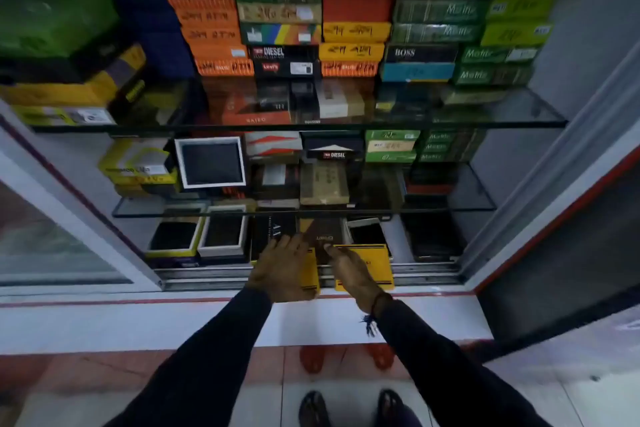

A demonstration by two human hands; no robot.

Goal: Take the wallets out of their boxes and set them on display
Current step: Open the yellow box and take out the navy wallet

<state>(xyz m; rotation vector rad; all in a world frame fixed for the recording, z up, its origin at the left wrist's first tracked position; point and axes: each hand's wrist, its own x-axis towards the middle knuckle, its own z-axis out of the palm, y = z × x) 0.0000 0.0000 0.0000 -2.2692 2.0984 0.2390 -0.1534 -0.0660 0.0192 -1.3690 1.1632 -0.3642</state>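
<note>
A dark brown wallet (323, 239) with pale lettering stands tilted on the bottom shelf of a glass cabinet. Both my hands are on it. My left hand (282, 269) lies against its left side, covering part of a yellow box (310, 274). The thumb of my right hand (349, 270) presses on the wallet's lower right, and that hand rests over a yellow box lid (377, 262). To the left stand open boxes (223, 236) with dark wallets in them.
Glass shelves (485, 118) above carry stacks of orange, green, yellow and black boxes (349, 31). A white-framed open box (211, 163) leans on the middle shelf. A sliding glass door (62, 239) stands at the left, a white ledge (173, 319) below, my feet on tiles.
</note>
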